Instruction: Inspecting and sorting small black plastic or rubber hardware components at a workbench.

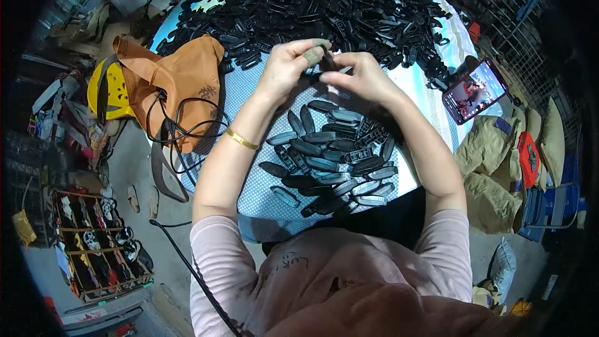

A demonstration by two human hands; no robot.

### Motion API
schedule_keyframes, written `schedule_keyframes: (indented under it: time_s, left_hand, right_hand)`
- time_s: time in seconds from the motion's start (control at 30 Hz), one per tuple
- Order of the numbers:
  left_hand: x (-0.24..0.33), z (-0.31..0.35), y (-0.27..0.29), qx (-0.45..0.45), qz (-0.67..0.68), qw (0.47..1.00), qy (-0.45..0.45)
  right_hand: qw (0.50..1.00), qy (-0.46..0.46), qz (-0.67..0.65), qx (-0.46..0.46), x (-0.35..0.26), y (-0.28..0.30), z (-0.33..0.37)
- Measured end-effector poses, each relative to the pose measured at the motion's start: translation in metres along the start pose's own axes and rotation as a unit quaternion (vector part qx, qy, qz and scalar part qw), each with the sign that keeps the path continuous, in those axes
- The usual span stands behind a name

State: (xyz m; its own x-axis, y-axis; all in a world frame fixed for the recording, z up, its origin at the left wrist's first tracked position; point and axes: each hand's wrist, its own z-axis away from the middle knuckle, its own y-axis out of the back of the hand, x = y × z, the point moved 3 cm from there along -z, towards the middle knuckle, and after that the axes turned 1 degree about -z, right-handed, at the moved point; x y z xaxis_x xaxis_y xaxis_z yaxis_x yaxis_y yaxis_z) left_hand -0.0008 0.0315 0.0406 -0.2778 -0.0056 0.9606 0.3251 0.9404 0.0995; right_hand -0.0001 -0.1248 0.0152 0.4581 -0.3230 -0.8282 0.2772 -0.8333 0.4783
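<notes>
My left hand [284, 70] and my right hand [365, 76] meet above the far middle of the table. Between their fingertips they pinch a small black plastic piece [327, 61], whose exact shape is partly hidden by the fingers. Greenish cloth wraps [313, 56] cover the thumb and a fingertip of the left hand. Right behind the hands spreads a large heap of black plastic pieces [281, 6]. Nearer to me, between my forearms, lies a smaller pile of dark oval pieces [321, 163], some with smooth backs and others showing slotted undersides.
The round table [249, 87] bears a dotted cloth. At its left edge sit an orange-brown bag [187, 81] and looped black cable [181, 126], beside a yellow perforated plastic item [115, 90]. A lit phone [475, 92] stands at the right. Brown sacks [490, 175] and a shoe rack [100, 243] flank the table.
</notes>
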Motion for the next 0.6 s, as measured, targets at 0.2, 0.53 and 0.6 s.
schedule_keyframes:
  time_s: [0.2,0.53,0.6]
  left_hand:
    - [0.004,0.02,-0.013,-0.294,-0.217,0.929,0.063]
    - [-0.043,-0.012,0.024,0.128,-0.575,0.807,0.035]
    - [-0.052,-0.018,0.027,0.126,-0.543,0.83,0.027]
  right_hand:
    - [0.957,0.158,0.244,-0.016,0.013,-0.017,-0.003]
    - [0.973,0.009,0.231,0.02,0.009,-0.005,0.003]
    - [0.991,-0.043,0.125,0.038,0.013,0.0,0.001]
